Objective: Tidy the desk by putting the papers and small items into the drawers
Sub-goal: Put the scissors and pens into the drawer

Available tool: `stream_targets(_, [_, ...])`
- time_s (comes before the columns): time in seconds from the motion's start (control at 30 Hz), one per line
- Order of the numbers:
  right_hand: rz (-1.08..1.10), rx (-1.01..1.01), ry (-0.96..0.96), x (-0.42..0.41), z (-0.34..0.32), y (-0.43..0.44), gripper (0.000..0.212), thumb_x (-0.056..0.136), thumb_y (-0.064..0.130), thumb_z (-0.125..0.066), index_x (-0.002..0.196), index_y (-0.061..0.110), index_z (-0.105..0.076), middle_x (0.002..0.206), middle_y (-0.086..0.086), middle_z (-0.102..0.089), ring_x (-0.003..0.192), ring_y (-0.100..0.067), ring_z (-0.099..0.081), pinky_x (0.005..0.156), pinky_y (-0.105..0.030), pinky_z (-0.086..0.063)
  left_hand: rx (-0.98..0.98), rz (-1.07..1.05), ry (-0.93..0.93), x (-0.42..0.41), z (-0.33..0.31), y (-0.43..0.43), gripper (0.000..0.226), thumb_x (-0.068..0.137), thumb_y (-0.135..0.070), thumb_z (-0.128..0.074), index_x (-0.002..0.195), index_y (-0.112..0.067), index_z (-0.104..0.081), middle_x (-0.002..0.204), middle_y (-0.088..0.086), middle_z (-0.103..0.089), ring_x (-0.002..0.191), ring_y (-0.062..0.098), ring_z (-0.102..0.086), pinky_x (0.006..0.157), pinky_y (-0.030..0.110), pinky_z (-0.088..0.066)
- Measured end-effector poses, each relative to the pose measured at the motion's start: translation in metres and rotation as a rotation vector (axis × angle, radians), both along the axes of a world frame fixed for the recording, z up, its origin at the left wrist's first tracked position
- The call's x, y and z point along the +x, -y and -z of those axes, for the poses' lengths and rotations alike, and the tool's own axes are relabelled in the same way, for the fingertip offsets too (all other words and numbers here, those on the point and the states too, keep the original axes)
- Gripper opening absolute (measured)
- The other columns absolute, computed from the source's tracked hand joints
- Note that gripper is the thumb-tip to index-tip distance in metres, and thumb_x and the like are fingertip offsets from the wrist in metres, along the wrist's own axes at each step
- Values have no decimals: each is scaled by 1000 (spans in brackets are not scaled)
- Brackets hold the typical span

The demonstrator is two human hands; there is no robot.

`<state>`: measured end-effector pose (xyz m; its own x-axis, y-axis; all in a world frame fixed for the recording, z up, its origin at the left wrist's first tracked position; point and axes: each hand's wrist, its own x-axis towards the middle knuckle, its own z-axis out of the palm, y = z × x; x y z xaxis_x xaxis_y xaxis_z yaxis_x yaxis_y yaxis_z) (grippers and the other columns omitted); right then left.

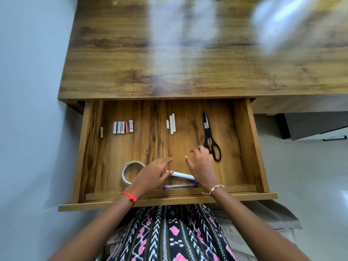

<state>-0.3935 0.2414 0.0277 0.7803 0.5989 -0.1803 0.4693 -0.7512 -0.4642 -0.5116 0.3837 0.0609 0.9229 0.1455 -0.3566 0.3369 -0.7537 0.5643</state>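
The wooden drawer (250, 144) stands pulled out under the desk top (131, 53). Inside lie several batteries (123, 127), one more battery (101, 132) at the left wall, white chalk pieces (172, 124), black scissors (211, 136) and a tape roll (130, 171). Near the front lie a white marker (181, 175) and a blue pen (178, 186). My left hand (152, 175) rests on the marker's left end, thumb and fingers around it. My right hand (201, 164) hovers over the marker's right end, fingers spread, next to the scissors' handles.
A blurred white shape (293, 21), perhaps paper, lies at the desk's far right. A grey and black cabinet (310, 127) stands to the right of the drawer. The drawer's front panel (169, 201) is against my lap.
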Motion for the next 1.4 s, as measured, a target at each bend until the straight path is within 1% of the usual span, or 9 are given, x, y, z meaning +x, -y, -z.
stream_targets(0.07, [-106, 28, 31, -13, 1, 11, 27, 88, 25, -59, 107, 6, -61, 103, -8, -57, 95, -23, -54, 81, -30, -38, 38, 116, -16, -14, -1, 7, 74, 89, -62, -25, 144, -13, -30, 150, 1, -33, 139, 11, -26, 111, 18, -13])
stream_targets(0.13, [-191, 43, 29, -23, 1, 22, 24, 87, 22, -59, 104, 6, -62, 99, -8, -58, 90, -23, -55, 79, -33, -44, 95, 208, -47, -30, 2, 16, 86, 84, -69, -10, 145, -11, -27, 152, 2, -28, 141, 14, -24, 114, 28, -12])
stream_targets(0.2, [-285, 59, 54, -31, 1, 32, 23, 89, 24, -52, 99, 6, -62, 94, -8, -60, 84, -22, -56, 74, -35, -49, 183, 274, -51, -45, 6, 26, 79, 91, -64, -10, 141, -9, -35, 147, 4, -38, 136, 18, -35, 108, 43, -33])
stream_targets(0.27, [-379, 59, 64, -39, 1, 44, 32, 89, 29, -41, 95, 7, -63, 90, -7, -61, 79, -20, -59, 69, -34, -53, 228, 290, -81, -58, 11, 38, 71, 96, -58, -11, 135, -10, -43, 140, 4, -48, 129, 17, -45, 96, 48, -46])
stream_targets(0.5, [-583, 105, 34, -47, 0, 78, 42, 91, 39, -39, 104, 7, -63, 98, -6, -67, 85, -19, -65, 74, -32, -56, 344, 280, 33, -77, 22, 60, 45, 102, -32, -16, 135, -11, -39, 134, 3, -54, 125, 15, -50, 100, 56, -39])
stream_targets(0.57, [-665, 87, 97, -45, 1, 87, 45, 90, 41, -39, 109, 8, -62, 103, -6, -69, 92, -18, -67, 78, -30, -55, 395, 271, 99, -82, 26, 64, 41, 100, -24, -26, 138, -11, -35, 139, 3, -49, 129, 17, -45, 103, 56, -35])
stream_targets(0.73, [-805, 87, 168, -39, 9, 95, 45, 92, 34, -36, 119, 6, -58, 115, -8, -67, 106, -20, -64, 88, -33, -51, 485, 267, 165, -86, 33, 68, 60, 83, -6, -34, 142, -12, -30, 144, 4, -43, 134, 20, -38, 105, 54, -25])
stream_targets(1.17, [-863, 171, 267, 2, 13, 66, 39, 93, 29, -40, 112, 2, -60, 106, -11, -69, 97, -22, -67, 81, -32, -53, 589, 262, 280, -50, 45, 39, 54, 86, -6, -38, 139, -21, -36, 130, -7, -57, 113, 13, -54, 97, 45, -38])
stream_targets(1.4, [-835, 139, 343, 49, 14, 24, 34, 92, 29, -43, 110, 5, -59, 98, -8, -66, 90, -24, -64, 75, -34, -53, 667, 254, 311, -2, 50, 1, 62, 84, -5, -47, 142, -21, -33, 137, -6, -51, 118, 15, -54, 96, 39, -34])
